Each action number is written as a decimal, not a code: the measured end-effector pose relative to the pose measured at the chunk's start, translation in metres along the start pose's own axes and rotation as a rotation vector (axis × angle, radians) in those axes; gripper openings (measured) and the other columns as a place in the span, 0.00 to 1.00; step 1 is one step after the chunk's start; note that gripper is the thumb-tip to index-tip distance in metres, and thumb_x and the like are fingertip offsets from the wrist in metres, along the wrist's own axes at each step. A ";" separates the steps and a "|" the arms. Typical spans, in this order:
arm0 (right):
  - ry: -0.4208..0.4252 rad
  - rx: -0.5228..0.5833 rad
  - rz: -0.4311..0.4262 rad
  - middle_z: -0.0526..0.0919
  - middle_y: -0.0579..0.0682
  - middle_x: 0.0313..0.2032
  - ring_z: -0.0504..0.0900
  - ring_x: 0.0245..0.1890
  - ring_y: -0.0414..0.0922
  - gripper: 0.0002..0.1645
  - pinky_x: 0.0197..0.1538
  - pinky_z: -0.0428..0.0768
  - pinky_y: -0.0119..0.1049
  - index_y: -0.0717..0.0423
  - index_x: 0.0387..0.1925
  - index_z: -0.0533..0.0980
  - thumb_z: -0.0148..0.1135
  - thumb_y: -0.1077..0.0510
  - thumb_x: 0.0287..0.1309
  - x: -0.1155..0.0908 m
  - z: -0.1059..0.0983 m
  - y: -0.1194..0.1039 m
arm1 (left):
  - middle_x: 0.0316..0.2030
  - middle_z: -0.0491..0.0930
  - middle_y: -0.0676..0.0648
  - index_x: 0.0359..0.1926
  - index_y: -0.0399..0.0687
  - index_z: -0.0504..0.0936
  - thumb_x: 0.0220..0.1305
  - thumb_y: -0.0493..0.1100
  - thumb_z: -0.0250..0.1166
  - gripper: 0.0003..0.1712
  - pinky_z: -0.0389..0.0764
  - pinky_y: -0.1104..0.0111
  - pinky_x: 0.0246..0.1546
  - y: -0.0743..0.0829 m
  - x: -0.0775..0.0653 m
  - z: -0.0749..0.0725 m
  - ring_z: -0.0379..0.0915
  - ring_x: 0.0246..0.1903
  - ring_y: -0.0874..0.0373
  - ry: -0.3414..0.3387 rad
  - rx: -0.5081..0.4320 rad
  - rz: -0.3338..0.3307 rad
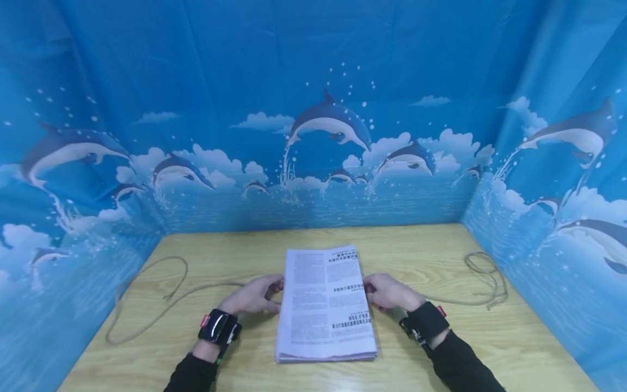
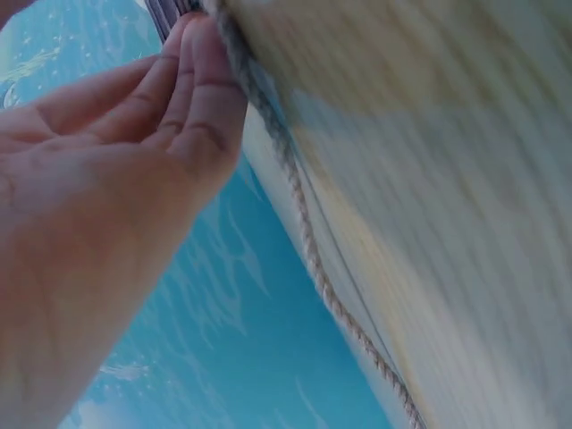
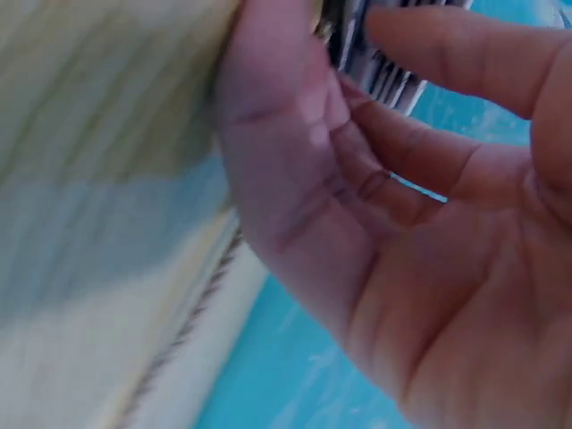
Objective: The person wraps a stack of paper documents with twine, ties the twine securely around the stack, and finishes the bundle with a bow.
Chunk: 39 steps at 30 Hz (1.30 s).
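Note:
A thick stack of folded newspapers [image 1: 325,305] lies on the wooden table, printed side up. A thin braided rope [image 1: 210,285] comes out from both sides of the stack; the part beneath it is hidden. My left hand [image 1: 254,294] touches the stack's left edge with extended fingers, and the rope [image 2: 308,241] passes close by them in the left wrist view. On the opposite side, my right hand [image 1: 389,292] has its fingertips against the right edge. In the right wrist view the fingers [image 3: 295,161] bend loosely beside the layered newspaper edges, with the thumb apart from them.
The rope's left end loops across the table [image 1: 392,247], while its right end lies coiled near the right edge. A blue curtain [image 1: 313,65] printed with dolphins surrounds the table at the back and sides. Black bands [image 1: 425,321] are strapped around both wrists.

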State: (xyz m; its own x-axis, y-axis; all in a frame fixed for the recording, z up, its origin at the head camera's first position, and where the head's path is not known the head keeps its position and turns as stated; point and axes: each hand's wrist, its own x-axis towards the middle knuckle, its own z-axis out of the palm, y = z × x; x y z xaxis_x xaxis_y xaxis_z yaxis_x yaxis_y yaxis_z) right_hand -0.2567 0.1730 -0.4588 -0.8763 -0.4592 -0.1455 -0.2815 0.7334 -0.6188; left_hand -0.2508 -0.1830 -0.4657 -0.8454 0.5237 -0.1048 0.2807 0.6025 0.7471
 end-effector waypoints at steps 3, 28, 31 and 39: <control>0.045 -0.129 -0.026 0.84 0.53 0.31 0.83 0.30 0.47 0.15 0.35 0.81 0.40 0.60 0.48 0.80 0.55 0.68 0.61 -0.003 0.004 -0.009 | 0.46 0.77 0.46 0.57 0.43 0.73 0.47 0.31 0.72 0.33 0.79 0.63 0.37 0.002 -0.002 -0.001 0.74 0.42 0.51 -0.019 -0.010 -0.012; 0.154 -0.194 -0.026 0.76 0.43 0.24 0.71 0.25 0.40 0.05 0.31 0.71 0.34 0.54 0.24 0.78 0.67 0.66 0.48 -0.003 -0.014 0.027 | 0.30 0.80 0.50 0.30 0.45 0.83 0.50 0.35 0.73 0.06 0.78 0.62 0.39 -0.011 -0.010 -0.011 0.75 0.34 0.56 0.195 0.356 0.036; 0.156 -0.271 -0.081 0.73 0.43 0.26 0.70 0.27 0.40 0.07 0.31 0.70 0.33 0.53 0.24 0.77 0.64 0.65 0.55 -0.009 -0.015 0.031 | 0.24 0.77 0.55 0.22 0.51 0.81 0.51 0.36 0.72 0.08 0.74 0.65 0.35 -0.015 -0.014 -0.016 0.71 0.28 0.61 0.222 0.410 -0.041; 0.207 -0.321 -0.207 0.75 0.42 0.27 0.73 0.28 0.38 0.06 0.33 0.74 0.34 0.53 0.32 0.73 0.57 0.62 0.67 -0.010 -0.012 0.031 | 0.26 0.76 0.53 0.30 0.50 0.78 0.66 0.38 0.62 0.06 0.73 0.67 0.30 -0.014 -0.017 -0.021 0.69 0.27 0.61 0.205 0.310 -0.132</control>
State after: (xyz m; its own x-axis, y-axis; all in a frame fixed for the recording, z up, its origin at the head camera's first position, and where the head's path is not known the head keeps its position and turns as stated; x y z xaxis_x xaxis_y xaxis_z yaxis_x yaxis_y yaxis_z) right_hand -0.2613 0.2065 -0.4672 -0.8392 -0.5268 0.1349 -0.5384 0.7699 -0.3427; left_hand -0.2499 -0.2135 -0.4608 -0.9478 0.3176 -0.0299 0.2611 0.8263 0.4990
